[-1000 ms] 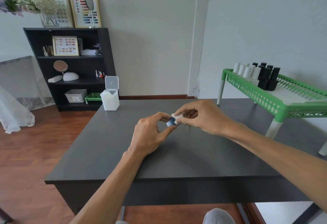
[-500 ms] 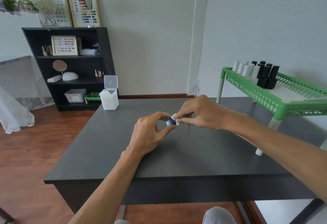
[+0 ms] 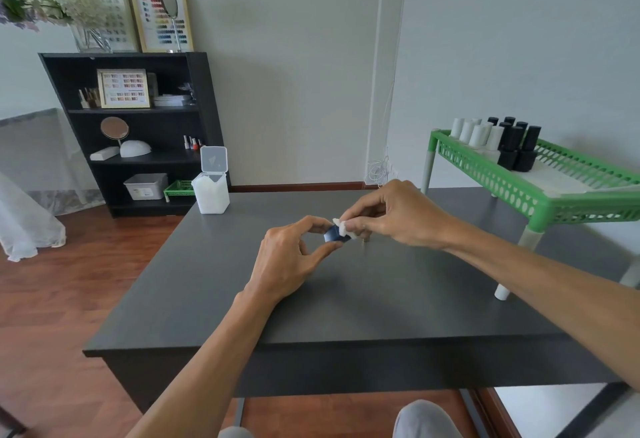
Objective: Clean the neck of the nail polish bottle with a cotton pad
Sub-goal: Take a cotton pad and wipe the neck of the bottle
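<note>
My left hand [image 3: 291,257] pinches a small dark blue nail polish bottle [image 3: 334,234] between thumb and fingers, above the middle of the dark table [image 3: 214,285]. The bottle is tilted with its top toward the right. My right hand [image 3: 394,217] holds a white cotton pad [image 3: 343,228] pressed against the bottle's right end; the neck itself is hidden by the pad and my fingers. A white cap [image 3: 502,291] stands on the table at the right, under my right forearm.
A white cotton pad dispenser [image 3: 211,191] with its lid up stands at the table's far left corner. A green plastic rack [image 3: 540,191] at the right carries several white and black bottles [image 3: 498,141]. A black shelf unit [image 3: 138,132] stands behind on the left.
Both hands stay together over the table. My right hand has turned slightly, its wrist lifting, while the pad stays against the bottle. The white cap came into view at the right.
</note>
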A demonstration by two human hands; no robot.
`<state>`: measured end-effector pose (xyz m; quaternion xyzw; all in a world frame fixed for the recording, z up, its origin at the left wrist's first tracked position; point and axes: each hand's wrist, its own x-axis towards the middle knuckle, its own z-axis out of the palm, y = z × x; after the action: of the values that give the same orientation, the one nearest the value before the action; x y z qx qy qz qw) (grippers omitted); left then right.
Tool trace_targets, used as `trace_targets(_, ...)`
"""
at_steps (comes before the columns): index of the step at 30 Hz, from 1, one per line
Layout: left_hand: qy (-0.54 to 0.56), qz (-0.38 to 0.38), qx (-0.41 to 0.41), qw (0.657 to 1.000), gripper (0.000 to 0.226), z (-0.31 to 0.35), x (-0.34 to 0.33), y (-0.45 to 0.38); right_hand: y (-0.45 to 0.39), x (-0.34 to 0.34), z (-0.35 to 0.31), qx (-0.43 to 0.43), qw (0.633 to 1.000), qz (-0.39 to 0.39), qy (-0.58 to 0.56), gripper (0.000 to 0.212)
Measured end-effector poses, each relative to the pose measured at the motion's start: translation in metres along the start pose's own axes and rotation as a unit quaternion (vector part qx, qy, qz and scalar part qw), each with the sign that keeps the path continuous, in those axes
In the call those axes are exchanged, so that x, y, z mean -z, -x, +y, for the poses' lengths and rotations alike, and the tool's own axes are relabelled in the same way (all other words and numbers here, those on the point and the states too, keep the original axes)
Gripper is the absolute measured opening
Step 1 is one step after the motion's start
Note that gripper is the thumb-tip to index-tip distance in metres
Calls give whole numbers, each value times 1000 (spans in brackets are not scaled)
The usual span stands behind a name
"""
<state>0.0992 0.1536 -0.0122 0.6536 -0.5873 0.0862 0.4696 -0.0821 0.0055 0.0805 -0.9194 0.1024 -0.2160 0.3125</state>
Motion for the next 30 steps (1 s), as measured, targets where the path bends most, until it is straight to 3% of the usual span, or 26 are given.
trace_targets(12, 29, -6, 22, 999, 35, 6, 2, 0, 5, -3, 2, 27, 999, 44, -5, 13)
trace_targets(23, 1, -5, 22, 1000, 33, 6, 1, 2, 7, -7, -10, 118, 973, -18, 197, 25)
trace_targets(27, -16, -1, 16, 1000, 34, 4, 1, 1, 5, -12, -10, 105, 969, -30, 222, 20)
trace_targets(30, -26, 13, 9, 1000, 37, 5, 0, 2, 3, -20, -8, 54, 982, 36, 179, 15)
